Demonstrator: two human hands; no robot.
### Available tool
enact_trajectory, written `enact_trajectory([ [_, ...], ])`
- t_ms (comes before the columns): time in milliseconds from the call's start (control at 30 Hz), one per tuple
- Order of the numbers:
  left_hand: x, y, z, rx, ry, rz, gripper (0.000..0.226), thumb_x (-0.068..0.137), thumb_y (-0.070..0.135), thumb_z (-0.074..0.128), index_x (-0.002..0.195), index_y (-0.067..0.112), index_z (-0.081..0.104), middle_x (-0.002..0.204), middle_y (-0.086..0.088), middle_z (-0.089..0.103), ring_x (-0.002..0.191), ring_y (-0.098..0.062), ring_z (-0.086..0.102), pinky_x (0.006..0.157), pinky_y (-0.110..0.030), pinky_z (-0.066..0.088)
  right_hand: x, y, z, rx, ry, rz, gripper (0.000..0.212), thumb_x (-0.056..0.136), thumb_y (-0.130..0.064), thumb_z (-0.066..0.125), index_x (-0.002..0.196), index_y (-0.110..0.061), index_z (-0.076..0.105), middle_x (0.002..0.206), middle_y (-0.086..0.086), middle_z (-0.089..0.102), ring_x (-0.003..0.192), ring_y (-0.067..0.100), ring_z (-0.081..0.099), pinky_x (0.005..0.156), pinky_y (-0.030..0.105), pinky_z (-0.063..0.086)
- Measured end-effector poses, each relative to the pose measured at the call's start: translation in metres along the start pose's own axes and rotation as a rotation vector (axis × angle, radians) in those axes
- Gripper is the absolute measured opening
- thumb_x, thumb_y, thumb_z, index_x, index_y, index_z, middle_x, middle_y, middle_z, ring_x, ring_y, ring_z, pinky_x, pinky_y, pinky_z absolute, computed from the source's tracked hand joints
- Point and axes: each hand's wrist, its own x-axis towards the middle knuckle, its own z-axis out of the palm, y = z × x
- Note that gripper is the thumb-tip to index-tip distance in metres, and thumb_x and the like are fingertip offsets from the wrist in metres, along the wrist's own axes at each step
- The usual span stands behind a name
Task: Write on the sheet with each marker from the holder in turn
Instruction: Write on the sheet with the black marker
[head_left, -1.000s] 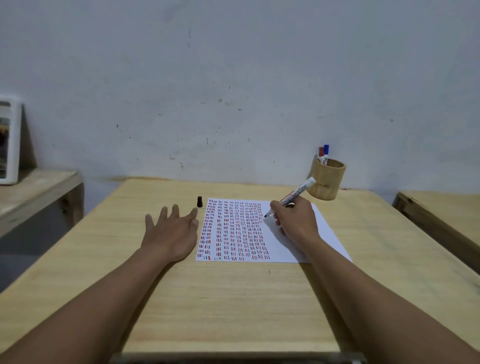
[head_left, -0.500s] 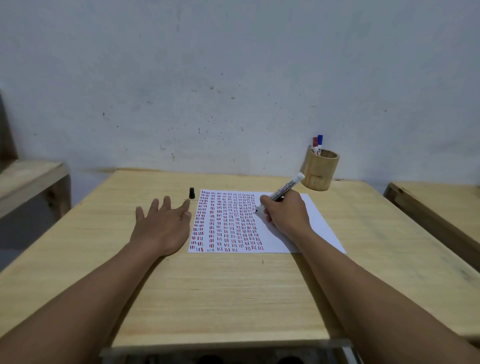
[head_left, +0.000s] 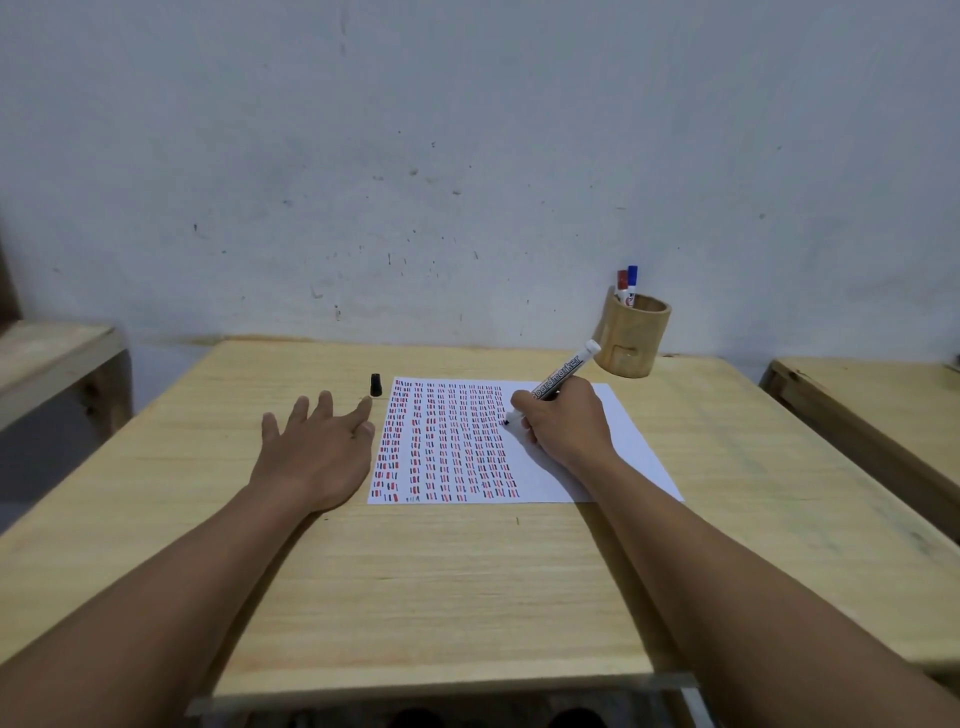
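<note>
Right hand (head_left: 563, 423) closed around a black marker (head_left: 558, 383), uncapped, barrel tilted up and back toward the holder, tip down on the sheet (head_left: 618, 441) at the right edge of the marked area. Sheet lies flat on the wooden table (head_left: 467, 571), its left and middle covered with columns of short red and dark dashes — the right strip is bare white, partly under the right hand and forearm. Left hand (head_left: 317, 452) rests palm down on the table just beside the sheet's left edge, fingers spread wide, holding nothing. Black cap (head_left: 376, 385) stands upright on the table just past the left fingertips, near the sheet's far left corner, not touching it. Bamboo holder (head_left: 632, 338) sits at the far right of the table by the wall, beyond the sheet — red marker (head_left: 622, 284) and blue marker (head_left: 632, 280) stand in it, caps up, side by side.
</note>
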Motion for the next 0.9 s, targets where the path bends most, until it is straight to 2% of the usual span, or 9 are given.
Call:
enact_trajectory([
  [167, 0.002, 0.000, -0.001, -0.063, 0.032, -0.017, 0.054, 0.102, 0.045, 0.020, 0.155, 0.039, 0.024, 0.166, -0.006, 0.017, 0.154, -0.029, 0.008, 0.121, -0.057, 0.003, -0.003, -0.003, -0.003, 0.066, 0.025, 0.012, 0.024, 0.084, -0.027, 0.068, 0.073, -0.005, 0.069, 0.063, 0.000, 0.071, 0.059, 0.015, 0.064, 0.057, 0.027, 0.046],
  [300, 0.008, 0.008, -0.011, -0.202, 0.217, -0.083, 0.045, 0.100, 0.036, 0.036, 0.143, 0.023, 0.044, 0.144, -0.008, 0.054, 0.134, -0.032, 0.047, 0.109, -0.052, 0.032, 0.001, -0.009, -0.006, 0.172, 0.043, 0.035, 0.032, 0.075, -0.039, 0.067, 0.083, -0.009, 0.073, 0.069, 0.001, 0.070, 0.062, 0.020, 0.061, 0.066, 0.040, 0.053],
  [400, 0.026, 0.011, -0.021, -0.358, 0.279, -0.014, 0.049, 0.101, 0.024, 0.045, 0.149, 0.021, 0.037, 0.139, -0.013, 0.055, 0.128, -0.033, 0.052, 0.098, -0.044, 0.043, 0.002, -0.018, -0.007, 0.276, 0.026, 0.037, 0.031, 0.082, -0.037, 0.072, 0.090, -0.008, 0.070, 0.070, 0.003, 0.065, 0.054, 0.018, 0.054, 0.058, 0.035, 0.048],
  [467, 0.037, 0.014, -0.026, -0.342, 0.240, 0.072, 0.054, 0.102, 0.019, 0.046, 0.154, 0.022, 0.032, 0.140, -0.014, 0.054, 0.130, -0.033, 0.050, 0.097, -0.041, 0.043, 0.002, -0.024, -0.008, 0.388, -0.004, 0.061, 0.023, 0.089, -0.027, 0.073, 0.091, -0.005, 0.068, 0.069, 0.004, 0.062, 0.051, 0.015, 0.052, 0.051, 0.028, 0.047],
  [533, 0.042, 0.017, -0.027, -0.272, 0.205, 0.131, 0.049, 0.103, 0.019, 0.046, 0.152, 0.022, 0.039, 0.137, -0.013, 0.058, 0.129, -0.032, 0.051, 0.097, -0.039, 0.043, 0.000, -0.030, -0.008, 0.547, -0.046, 0.119, 0.016, 0.092, -0.021, 0.072, 0.088, -0.005, 0.069, 0.068, 0.004, 0.058, 0.053, 0.014, 0.052, 0.049, 0.024, 0.048],
  [700, 0.047, 0.015, -0.023, -0.239, 0.282, 0.127, 0.028, 0.096, 0.004, 0.057, 0.117, 0.012, 0.074, 0.115, -0.009, 0.074, 0.106, -0.027, 0.068, 0.084, -0.033, 0.051, -0.007, -0.040, -0.009, 0.766, -0.111, 0.278, 0.016, 0.094, -0.015, 0.062, 0.084, -0.004, 0.069, 0.063, 0.004, 0.057, 0.052, 0.012, 0.053, 0.048, 0.021, 0.050],
  [800, 0.036, 0.021, -0.029, -0.401, 0.360, 0.088, 0.026, 0.093, -0.002, 0.058, 0.108, 0.011, 0.075, 0.100, -0.007, 0.075, 0.090, -0.019, 0.070, 0.071, -0.020, 0.047, -0.011, -0.041, -0.010, 0.789, -0.125, 0.286, 0.016, 0.093, -0.012, 0.063, 0.081, -0.004, 0.071, 0.064, 0.005, 0.060, 0.053, 0.011, 0.054, 0.048, 0.020, 0.050],
  [833, 0.030, 0.026, -0.033, -0.499, 0.377, 0.070, 0.022, 0.094, 0.000, 0.058, 0.103, 0.011, 0.074, 0.095, -0.005, 0.073, 0.083, -0.013, 0.068, 0.066, -0.010, 0.044, -0.013, -0.041, -0.011, 0.795, -0.130, 0.286, 0.016, 0.093, -0.012, 0.064, 0.081, -0.004, 0.071, 0.065, 0.005, 0.061, 0.053, 0.011, 0.054, 0.048, 0.020, 0.050],
  [900, 0.021, 0.040, -0.042, -0.680, 0.394, 0.058, 0.015, 0.096, 0.006, 0.060, 0.096, 0.014, 0.072, 0.090, 0.000, 0.070, 0.078, -0.004, 0.062, 0.055, -0.004, 0.041, -0.017, -0.043, -0.012, 0.812, -0.138, 0.285, 0.015, 0.093, -0.014, 0.066, 0.082, -0.006, 0.072, 0.066, 0.004, 0.062, 0.054, 0.010, 0.055, 0.049, 0.020, 0.051],
])
